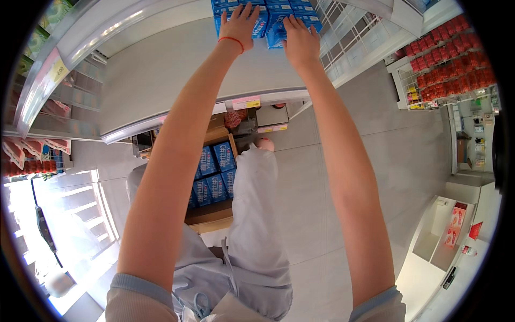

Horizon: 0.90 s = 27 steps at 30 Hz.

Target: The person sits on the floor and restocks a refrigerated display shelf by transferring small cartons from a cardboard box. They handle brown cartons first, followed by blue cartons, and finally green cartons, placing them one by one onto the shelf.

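Blue Vitasoy drink cartons (261,25) stand in rows at the back right of a pale shelf (161,66). My left hand (238,27), with a red cord on its wrist, lies with spread fingers on the front cartons at the left of the group. My right hand (301,39) rests over a front carton (276,34) that sits askew at the right; whether its fingers grip it cannot be told. Below the shelf, between my legs, an open cardboard box (217,219) holds several more blue cartons (217,187).
A white wire divider (336,36) borders the shelf's right side. Price tags (246,102) line its front edge. Red packets (454,80) hang on a rack at the right. A white counter (422,277) stands at the lower right. Small boxes (272,116) lie under the shelf.
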Each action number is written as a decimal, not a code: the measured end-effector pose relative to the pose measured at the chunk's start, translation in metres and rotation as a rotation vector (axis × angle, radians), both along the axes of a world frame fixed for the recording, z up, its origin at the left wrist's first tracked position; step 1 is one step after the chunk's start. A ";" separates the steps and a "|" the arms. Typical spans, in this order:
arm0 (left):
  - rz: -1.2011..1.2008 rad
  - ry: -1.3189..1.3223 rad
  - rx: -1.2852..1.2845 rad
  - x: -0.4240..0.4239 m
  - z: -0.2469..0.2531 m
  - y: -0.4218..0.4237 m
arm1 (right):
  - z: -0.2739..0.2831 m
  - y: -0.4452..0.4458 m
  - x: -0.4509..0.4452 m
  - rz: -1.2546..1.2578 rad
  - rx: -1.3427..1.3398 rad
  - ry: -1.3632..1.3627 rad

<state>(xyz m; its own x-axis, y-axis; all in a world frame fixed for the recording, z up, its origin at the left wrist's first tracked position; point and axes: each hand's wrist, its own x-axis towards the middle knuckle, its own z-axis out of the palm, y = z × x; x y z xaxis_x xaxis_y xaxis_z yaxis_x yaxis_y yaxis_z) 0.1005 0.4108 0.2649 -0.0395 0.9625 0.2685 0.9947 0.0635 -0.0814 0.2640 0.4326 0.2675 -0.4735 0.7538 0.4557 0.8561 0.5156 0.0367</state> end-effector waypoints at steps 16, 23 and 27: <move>-0.218 0.115 0.241 -0.008 0.010 -0.066 | 0.017 -0.029 0.010 0.075 -0.094 -0.076; -0.480 -0.240 0.231 -0.048 0.063 -0.202 | -0.013 -0.060 0.050 0.080 -0.014 -0.135; -0.411 -0.504 0.067 -0.077 0.057 -0.299 | 0.014 -0.071 0.029 0.079 0.067 0.043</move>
<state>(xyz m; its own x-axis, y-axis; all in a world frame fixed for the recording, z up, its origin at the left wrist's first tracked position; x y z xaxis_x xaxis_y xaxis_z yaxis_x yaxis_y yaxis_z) 0.0239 0.1116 0.3224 0.1910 0.9078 0.3734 0.8544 -0.3410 0.3922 0.2933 0.3615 0.2818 -0.5090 0.6822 0.5249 0.8146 0.5788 0.0378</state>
